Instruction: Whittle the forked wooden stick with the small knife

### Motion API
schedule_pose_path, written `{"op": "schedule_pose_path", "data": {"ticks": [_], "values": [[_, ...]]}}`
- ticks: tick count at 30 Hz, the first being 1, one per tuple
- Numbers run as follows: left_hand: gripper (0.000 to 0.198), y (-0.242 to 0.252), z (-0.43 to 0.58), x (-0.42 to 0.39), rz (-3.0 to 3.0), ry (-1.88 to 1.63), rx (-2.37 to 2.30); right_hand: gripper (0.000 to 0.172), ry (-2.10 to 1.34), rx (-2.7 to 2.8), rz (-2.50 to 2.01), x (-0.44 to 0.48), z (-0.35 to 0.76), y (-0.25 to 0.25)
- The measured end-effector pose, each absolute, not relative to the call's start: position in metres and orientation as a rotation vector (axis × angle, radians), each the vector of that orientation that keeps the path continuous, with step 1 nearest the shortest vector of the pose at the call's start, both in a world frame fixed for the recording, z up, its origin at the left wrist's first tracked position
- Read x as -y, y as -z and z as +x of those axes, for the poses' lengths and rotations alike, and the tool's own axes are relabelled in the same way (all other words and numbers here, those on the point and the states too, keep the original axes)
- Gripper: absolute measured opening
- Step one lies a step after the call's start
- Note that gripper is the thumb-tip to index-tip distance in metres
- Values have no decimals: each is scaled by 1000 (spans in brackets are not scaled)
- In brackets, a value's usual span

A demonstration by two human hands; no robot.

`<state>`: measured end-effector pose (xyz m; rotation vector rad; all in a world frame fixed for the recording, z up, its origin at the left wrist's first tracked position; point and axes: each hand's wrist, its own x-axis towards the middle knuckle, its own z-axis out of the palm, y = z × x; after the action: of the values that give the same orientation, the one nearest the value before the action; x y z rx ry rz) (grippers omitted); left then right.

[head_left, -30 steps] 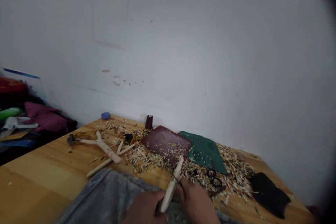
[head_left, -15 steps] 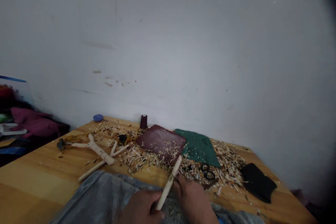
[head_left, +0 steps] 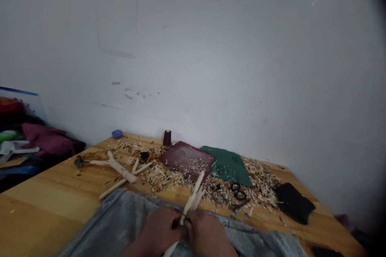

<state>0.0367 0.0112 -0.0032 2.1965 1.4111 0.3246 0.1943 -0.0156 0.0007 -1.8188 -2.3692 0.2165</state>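
A pale, bark-free wooden stick point(head_left: 195, 190) slants up over the grey cloth point(head_left: 126, 209) on my lap. My left hand point(head_left: 163, 227) is closed around its lower part. Pressed close beside it, my right hand point(head_left: 208, 233) is also closed at the stick, and whatever it grips is hidden by the fingers. A light strip of wood point(head_left: 198, 199) stands off the stick's right side just above my knuckles. The stick's lower end shows below my hands.
Wood shavings point(head_left: 262, 178) cover much of the wooden table point(head_left: 54, 204). On it lie forked peeled sticks point(head_left: 122, 168), a maroon sheet point(head_left: 181, 156), a green sheet point(head_left: 229, 164), black rings point(head_left: 240, 195) and a black flat piece point(head_left: 295, 202). A dark thread spool point(head_left: 167, 138) stands by the wall.
My right hand has come down along the stick, close against my left. The strip of wood now stands off the stick's side. The view has shifted slightly.
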Motion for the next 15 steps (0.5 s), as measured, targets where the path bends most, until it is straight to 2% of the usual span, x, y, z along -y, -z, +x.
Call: {"op": "schedule_pose_path", "data": {"ticks": [7, 15], "values": [[26, 4, 31, -10, 2309, -324, -1349, 29, -34, 2180, -1942, 1, 225, -2], [18, 3, 32, -8, 2239, -357, -1332, 25, -134, 2352, -1749, 14, 207, -2]]}}
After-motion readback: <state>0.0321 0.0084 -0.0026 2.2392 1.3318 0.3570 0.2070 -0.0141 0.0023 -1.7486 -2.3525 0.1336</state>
